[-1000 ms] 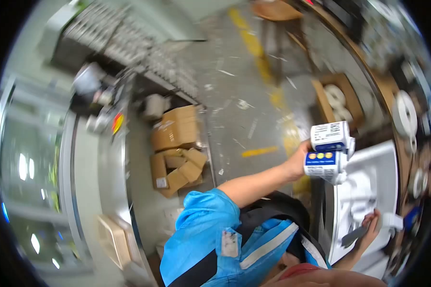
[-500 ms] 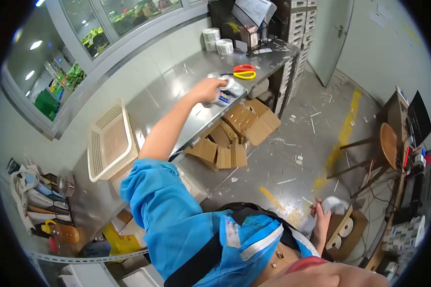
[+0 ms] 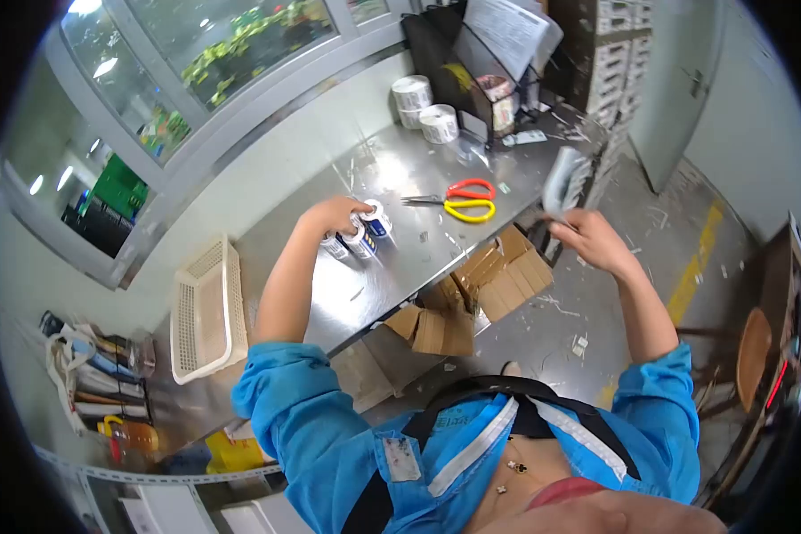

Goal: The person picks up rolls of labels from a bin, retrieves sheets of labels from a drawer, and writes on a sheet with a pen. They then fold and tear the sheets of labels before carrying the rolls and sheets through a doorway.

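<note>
My left hand (image 3: pixel 331 216) is closed over several small white rolls (image 3: pixel 358 242) with blue printing, which stand together on the metal table (image 3: pixel 329 298). Its fingertips reach across the tops of the rolls. Beyond the table's right edge, my right hand (image 3: pixel 594 238) pinches a whitish, roll-like thing (image 3: pixel 564 181), blurred by motion. Between the two hands lie scissors (image 3: pixel 465 201) with one red and one yellow handle, their blades pointing at the rolls.
Larger label rolls (image 3: pixel 438 124) stand at the back beside a black file rack (image 3: pixel 474 98). A cream plastic basket (image 3: pixel 231 311) sits at the table's left. Opened cardboard boxes (image 3: pixel 512 276) are below the front edge. Paper scraps litter the floor, and a wooden chair (image 3: pixel 752 360) is at right.
My left hand and the small rolls have shifted left, away from the scissors. My right hand has risen from low at the right to the table's edge, carrying the whitish thing.
</note>
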`<action>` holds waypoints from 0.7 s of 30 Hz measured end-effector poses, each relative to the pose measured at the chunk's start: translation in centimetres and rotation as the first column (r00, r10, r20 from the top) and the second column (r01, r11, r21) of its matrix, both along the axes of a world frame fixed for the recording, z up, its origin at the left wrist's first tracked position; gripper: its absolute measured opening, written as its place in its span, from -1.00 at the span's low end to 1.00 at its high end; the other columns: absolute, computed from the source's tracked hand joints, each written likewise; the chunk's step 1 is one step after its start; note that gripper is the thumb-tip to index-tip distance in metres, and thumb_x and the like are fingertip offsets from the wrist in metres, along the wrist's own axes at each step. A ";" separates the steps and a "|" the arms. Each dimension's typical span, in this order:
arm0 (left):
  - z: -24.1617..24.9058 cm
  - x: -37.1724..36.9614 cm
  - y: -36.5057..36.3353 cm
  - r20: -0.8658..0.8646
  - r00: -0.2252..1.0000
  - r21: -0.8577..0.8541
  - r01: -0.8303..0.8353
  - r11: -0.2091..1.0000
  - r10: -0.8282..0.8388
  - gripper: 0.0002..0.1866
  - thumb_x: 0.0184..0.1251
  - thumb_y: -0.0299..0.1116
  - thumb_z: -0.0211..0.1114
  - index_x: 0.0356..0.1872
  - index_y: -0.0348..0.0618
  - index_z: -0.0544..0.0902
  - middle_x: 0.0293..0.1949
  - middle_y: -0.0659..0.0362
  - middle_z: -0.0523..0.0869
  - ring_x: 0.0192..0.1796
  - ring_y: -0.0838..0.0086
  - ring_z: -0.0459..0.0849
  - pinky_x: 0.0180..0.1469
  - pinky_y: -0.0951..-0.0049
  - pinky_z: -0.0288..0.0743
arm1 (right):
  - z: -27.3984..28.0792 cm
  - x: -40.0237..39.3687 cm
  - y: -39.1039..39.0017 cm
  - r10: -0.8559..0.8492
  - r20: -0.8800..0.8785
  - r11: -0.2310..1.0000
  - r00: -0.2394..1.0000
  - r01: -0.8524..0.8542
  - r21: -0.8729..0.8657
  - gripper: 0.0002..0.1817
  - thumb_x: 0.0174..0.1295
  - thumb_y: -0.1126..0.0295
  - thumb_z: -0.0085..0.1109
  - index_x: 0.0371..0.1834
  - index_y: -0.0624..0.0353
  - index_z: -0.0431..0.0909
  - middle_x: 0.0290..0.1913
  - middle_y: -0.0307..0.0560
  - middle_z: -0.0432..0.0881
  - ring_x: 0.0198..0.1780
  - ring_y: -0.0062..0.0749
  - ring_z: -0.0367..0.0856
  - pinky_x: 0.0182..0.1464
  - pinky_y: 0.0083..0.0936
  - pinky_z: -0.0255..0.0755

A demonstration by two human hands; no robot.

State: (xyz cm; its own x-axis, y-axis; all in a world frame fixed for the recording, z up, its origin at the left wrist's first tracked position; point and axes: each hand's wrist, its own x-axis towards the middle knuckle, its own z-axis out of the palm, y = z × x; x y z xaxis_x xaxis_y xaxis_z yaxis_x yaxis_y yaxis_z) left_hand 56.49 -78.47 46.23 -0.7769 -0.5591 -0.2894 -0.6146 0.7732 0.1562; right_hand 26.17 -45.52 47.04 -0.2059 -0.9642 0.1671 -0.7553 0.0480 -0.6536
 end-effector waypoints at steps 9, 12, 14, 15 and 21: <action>11.1 -2.1 6.3 -0.401 0.915 -0.060 0.007 0.998 -0.031 -0.69 0.02 -0.45 0.19 -0.12 -0.06 0.59 -0.31 0.12 0.67 -0.34 0.32 0.62 -0.25 0.47 0.47 | -5.4 1.5 -28.3 0.318 -0.328 0.938 0.890 -0.244 0.247 -0.44 0.08 -0.08 0.02 -0.03 0.15 0.45 -0.23 0.21 0.55 -0.15 0.02 0.51 -0.07 -0.24 0.35; 15.3 -4.8 11.3 -0.616 0.653 -0.324 0.300 0.897 -0.441 -0.76 0.10 -0.42 0.14 -0.18 -0.13 0.61 -0.37 0.17 0.67 -0.38 0.42 0.63 -0.30 0.52 0.48 | -8.5 2.1 -30.3 0.263 -0.435 0.955 0.861 -0.297 -0.010 -0.40 0.03 0.00 0.11 0.06 0.17 0.37 -0.09 0.18 0.51 -0.06 -0.03 0.48 0.02 -0.27 0.32; 17.1 -7.1 13.8 -0.640 0.529 -0.438 0.346 0.830 -0.558 -0.83 0.14 -0.36 0.14 -0.28 -0.11 0.62 -0.41 0.18 0.67 -0.43 0.47 0.62 -0.36 0.52 0.47 | -7.6 1.7 -28.9 0.288 -0.405 0.872 0.868 -0.413 -0.264 -0.40 -0.01 0.10 0.18 0.09 0.17 0.35 -0.04 0.12 0.49 -0.01 -0.06 0.45 0.06 -0.30 0.29; 17.4 -8.3 14.5 -0.682 0.481 -0.397 0.387 0.832 -0.550 -0.86 0.16 -0.33 0.13 -0.34 -0.08 0.62 -0.44 0.19 0.67 -0.45 0.49 0.61 -0.40 0.52 0.47 | -5.7 2.0 -26.7 0.354 -0.304 0.835 0.885 -0.445 -0.323 -0.42 -0.02 0.14 0.21 0.08 0.16 0.36 -0.04 0.10 0.49 -0.01 -0.06 0.45 0.06 -0.31 0.28; 16.5 -17.1 16.4 -0.711 0.174 -0.578 0.408 0.707 -0.681 -0.89 0.22 -0.26 0.08 -0.47 0.05 0.44 -0.60 0.20 0.60 -0.59 0.53 0.50 -0.44 0.45 0.43 | -2.0 -4.5 -13.2 0.597 0.060 0.767 0.800 -0.546 -0.337 -0.58 0.05 0.27 0.17 -0.01 0.17 0.42 -0.25 -0.03 0.58 -0.22 -0.20 0.56 -0.20 -0.38 0.41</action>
